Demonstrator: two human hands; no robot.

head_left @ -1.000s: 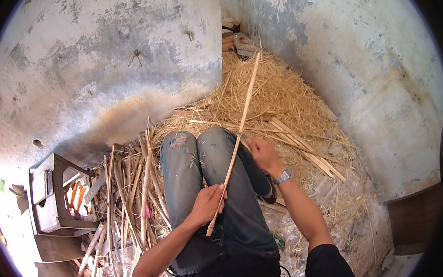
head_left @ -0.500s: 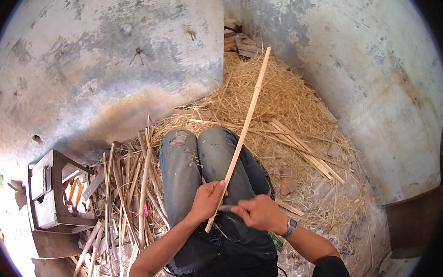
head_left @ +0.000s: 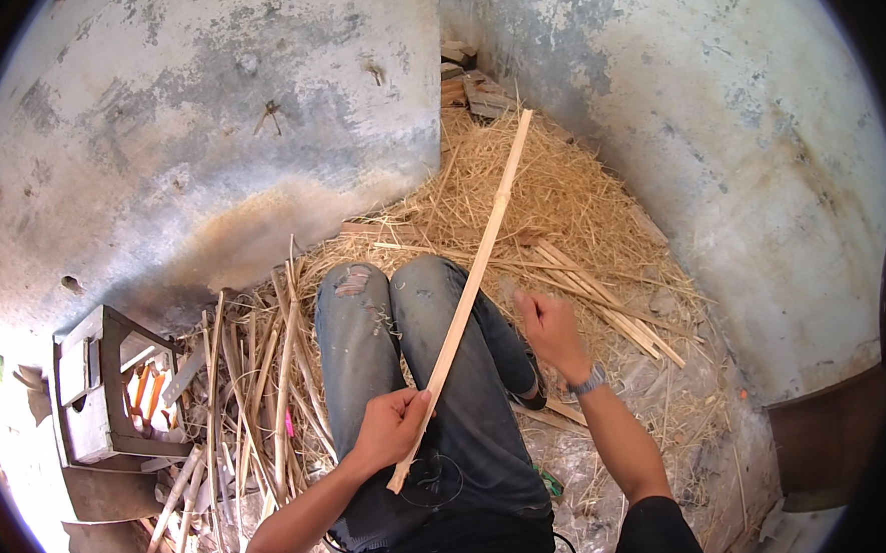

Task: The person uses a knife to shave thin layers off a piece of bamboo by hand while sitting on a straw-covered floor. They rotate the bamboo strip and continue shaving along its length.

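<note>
Half a second ago the right hand (head_left: pixel 552 332) lay low over the lap beside the left one; now it has gone up and out to the right, clear of the long bamboo strip (head_left: pixel 467 293), and hangs loosely open over the right knee, fingers half curled and holding nothing. Meanwhile the strip's far tip has swung a little to the left.

Only the left hand (head_left: pixel 392 429) has the strip, closed around it near its lower end, thumb on top. A short stub sticks out below the fist, over the dark jeans (head_left: pixel 400 324). From that grip the strip runs up and slightly to the right, crossing between the knees, over the straw-covered floor (head_left: pixel 567 198), with its tip close to the far corner where the two stained concrete walls (head_left: pixel 191 113) meet. Its long axis is nearly in line with the legs, pointing away from the person.

The right hand, with a watch (head_left: pixel 588 382) on its wrist, sits just to the right of the strip's middle stretch, near it but apart.

A heap of split bamboo lengths (head_left: pixel 257 377) lies on the floor along the left leg, and more cut strips (head_left: pixel 602 295) lie beyond the right hand. A small grey wooden box (head_left: pixel 96 389) stands at the floor's left edge.
</note>
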